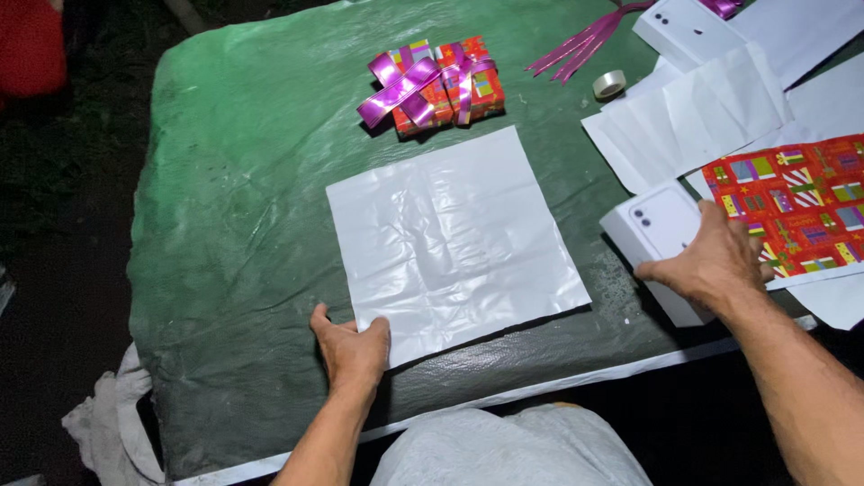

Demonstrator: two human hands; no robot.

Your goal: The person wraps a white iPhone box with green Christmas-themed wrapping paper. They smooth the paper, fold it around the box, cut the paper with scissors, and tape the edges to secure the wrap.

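I'm looking down on a table (pixel 234 225) covered in green plastic sheeting, the biggest thing in view. In its middle lies a square white sheet (pixel 454 238), face down, flat and creased, a little skewed to the table's edge. To the right I see a spread of loose white papers (pixel 693 117) and a red patterned sheet of wrapping paper (pixel 801 202) lying on them. My right hand (pixel 711 261) rests fingers spread on top of a white box (pixel 657 238) at the table's right edge, just beside the red sheet. My left hand (pixel 353 346) presses flat on the near left corner of the white sheet, thumb out. At the far side sit two wrapped gifts (pixel 441 85) with purple bows, touching each other. Loose purple ribbon (pixel 585 40) and a small tape roll (pixel 610 84) lie farther right.
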